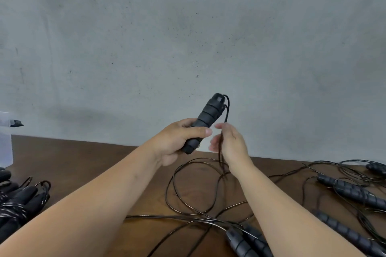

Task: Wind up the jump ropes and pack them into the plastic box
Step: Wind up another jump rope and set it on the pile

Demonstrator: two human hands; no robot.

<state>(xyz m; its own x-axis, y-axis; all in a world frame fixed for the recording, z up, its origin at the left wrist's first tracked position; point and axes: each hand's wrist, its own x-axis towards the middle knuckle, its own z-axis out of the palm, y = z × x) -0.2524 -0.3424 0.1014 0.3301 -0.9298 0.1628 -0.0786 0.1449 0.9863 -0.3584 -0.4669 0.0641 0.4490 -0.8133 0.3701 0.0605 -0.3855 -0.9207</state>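
Observation:
My left hand [177, 142] grips a black ribbed jump-rope handle [205, 118], held tilted up above the brown table [83, 162]. A thin black cord [227, 108] leaves the handle's top end and runs down into my right hand [230, 144], which holds it between thumb and fingers. Below the hands the cord falls in loose loops [188, 190] on the table. A clear plastic box [5, 137] stands at the far left edge, mostly cut off.
Wound-up ropes with black handles [16, 204] lie at the left. Loose handles and tangled cords [355, 192] spread over the right side, and two more handles [246, 242] lie at the front. A grey wall stands behind the table.

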